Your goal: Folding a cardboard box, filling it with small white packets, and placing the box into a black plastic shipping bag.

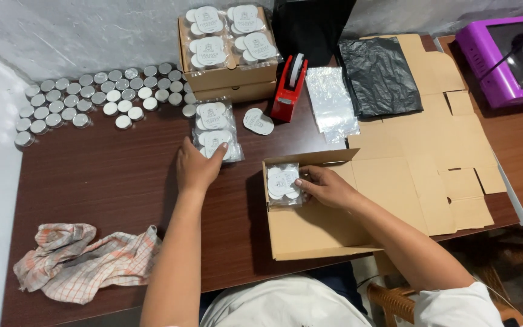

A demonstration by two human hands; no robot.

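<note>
On the dark brown bench [110, 181], the person's right hand [328, 186] presses a clear packet of white round pieces [282, 181] into the near-left corner of an open cardboard box [310, 233], fingers curled narrowly over the packet's right edge. The left hand [196, 166] lies flat, fingers spread wide, with its fingertips on the lower of two similar packets [216, 130] lying just left of the box; it touches but does not yet clasp.

These packets look light and floppy: thin film around loose flat discs that can slide against each other. The film is likely slippery, so a pinch at a corner would let the contents sag. A hold across the middle, thumb under and fingers over, seems safest, and the pieces seem unlikely to break.

Behind stand a filled box [228, 75], a red tape dispenser [290, 91] and rows of small silver tins [92, 97]. A checked cloth [83, 260] lies near the front edge.
</note>
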